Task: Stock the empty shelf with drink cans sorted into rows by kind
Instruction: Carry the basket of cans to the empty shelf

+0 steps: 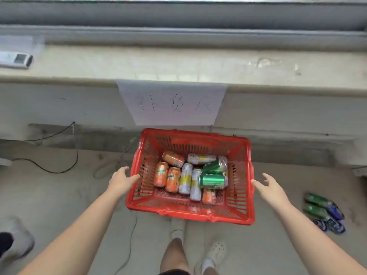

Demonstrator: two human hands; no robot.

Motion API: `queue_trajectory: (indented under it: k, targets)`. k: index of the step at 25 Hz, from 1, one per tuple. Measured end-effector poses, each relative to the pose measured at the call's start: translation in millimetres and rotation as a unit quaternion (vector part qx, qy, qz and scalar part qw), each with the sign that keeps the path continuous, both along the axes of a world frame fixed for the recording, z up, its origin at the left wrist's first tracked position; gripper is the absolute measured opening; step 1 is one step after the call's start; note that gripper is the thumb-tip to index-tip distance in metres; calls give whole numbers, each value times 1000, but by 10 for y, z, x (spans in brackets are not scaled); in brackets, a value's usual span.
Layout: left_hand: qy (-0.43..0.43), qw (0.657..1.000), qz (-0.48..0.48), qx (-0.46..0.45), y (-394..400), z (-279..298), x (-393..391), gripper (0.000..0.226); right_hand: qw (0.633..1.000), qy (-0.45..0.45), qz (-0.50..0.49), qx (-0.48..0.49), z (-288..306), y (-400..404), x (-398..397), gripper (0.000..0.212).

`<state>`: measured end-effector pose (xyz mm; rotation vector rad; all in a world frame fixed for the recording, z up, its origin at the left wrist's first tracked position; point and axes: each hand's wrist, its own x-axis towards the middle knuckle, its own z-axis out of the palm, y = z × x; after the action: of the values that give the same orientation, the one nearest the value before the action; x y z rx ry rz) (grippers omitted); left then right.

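Here, a red plastic basket (190, 212) sits on the floor in front of a concrete ledge (178, 64). A white paper sheet (170, 104) with handwritten characters hangs from the ledge edge, directly above the basket's far rim.

Basket contents, all cans lying on their sides:
- Orange cans (173, 179): three grouped at the left, one more at the near side.
- White-and-yellow cans (185, 181): two side by side in the middle, another across the far side.
- Green cans (213, 180): two stacked on the right, on top of other cans.

Left hand (121, 180): fingers extended and relaxed, fingertips touching the basket's left rim, holding nothing. Right hand (268, 188): fingers spread and relaxed, just beside the basket's right rim, holding nothing; contact with the rim cannot be confirmed.

A separate cluster of green and dark blue cans (323, 213) lies on the floor, to the right of the basket and apart from it. A remote control (15, 59) rests on the ledge at far left. Black cables (59, 169) run along the floor to the left.
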<state>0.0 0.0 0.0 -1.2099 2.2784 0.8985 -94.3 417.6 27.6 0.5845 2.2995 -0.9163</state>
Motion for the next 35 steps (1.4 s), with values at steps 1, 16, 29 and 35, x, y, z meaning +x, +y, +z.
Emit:
queue_trajectory:
  k: [1, 16, 29, 35]
  targets:
    - [-10, 1000, -11, -7, -23, -73, -39, 69, 1000, -5, -6, 11, -98, -56, -10, 67]
    - [-44, 998, 46, 22, -155, -565, -586, 25, 989, -51, -129, 57, -876, -306, -225, 31]
    - [-100, 990, -98, -7, -159, -245, -447, 18, 977, -64, -168, 113, -766, 73, 141, 28]
    - [-101, 977, -187, -19, 167, -88, -421, 17, 969, -81, -200, 124, -521, 536, 630, 26]
